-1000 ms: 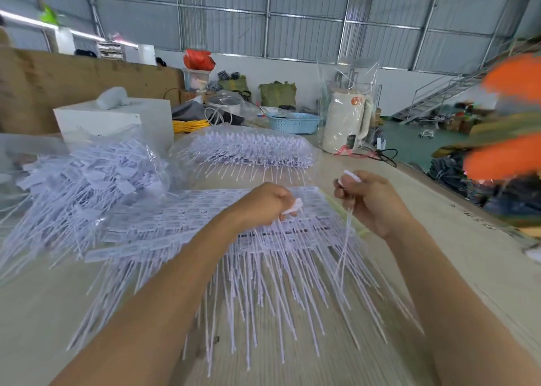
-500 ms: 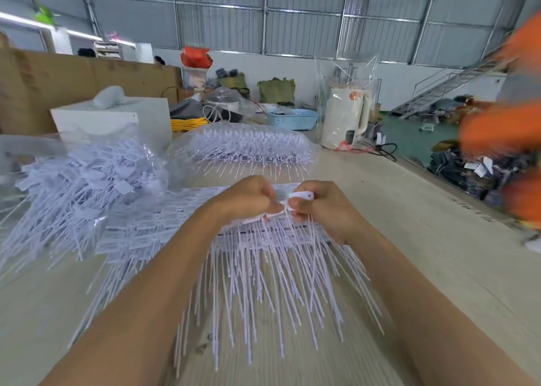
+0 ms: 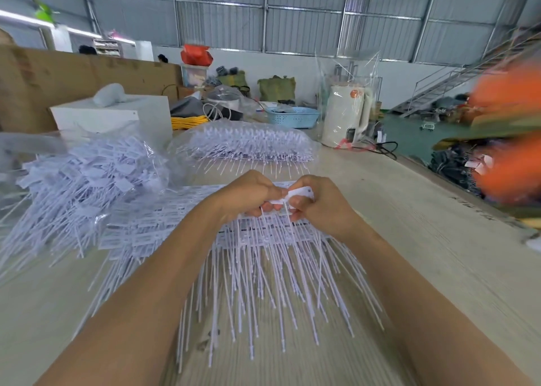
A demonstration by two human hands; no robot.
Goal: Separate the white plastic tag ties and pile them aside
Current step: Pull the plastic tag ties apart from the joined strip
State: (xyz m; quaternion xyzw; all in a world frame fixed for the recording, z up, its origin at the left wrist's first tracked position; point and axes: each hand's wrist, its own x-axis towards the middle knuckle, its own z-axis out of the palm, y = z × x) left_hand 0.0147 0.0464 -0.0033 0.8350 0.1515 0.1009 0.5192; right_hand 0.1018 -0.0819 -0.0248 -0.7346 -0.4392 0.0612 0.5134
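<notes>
**Hands on the tag ties**

Left hand (image 3: pixel 248 194) and right hand (image 3: pixel 323 202) close together above the sheet of joined tag ties (image 3: pixel 257 239) on the table (image 3: pixel 439 254), both with curled fingers pinching one white tag tie (image 3: pixel 298 194). Loose pile of ties (image 3: pixel 85 180) at far left.

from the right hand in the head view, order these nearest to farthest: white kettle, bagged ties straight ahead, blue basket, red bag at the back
Measured from the right hand:
1. Bagged ties, just beyond the hands, straight ahead.
2. White kettle, farther along the table, ahead and to the right.
3. Blue basket, behind the bagged ties, about level with the kettle or slightly beyond.
4. Red bag, far back left, near the wall.
</notes>
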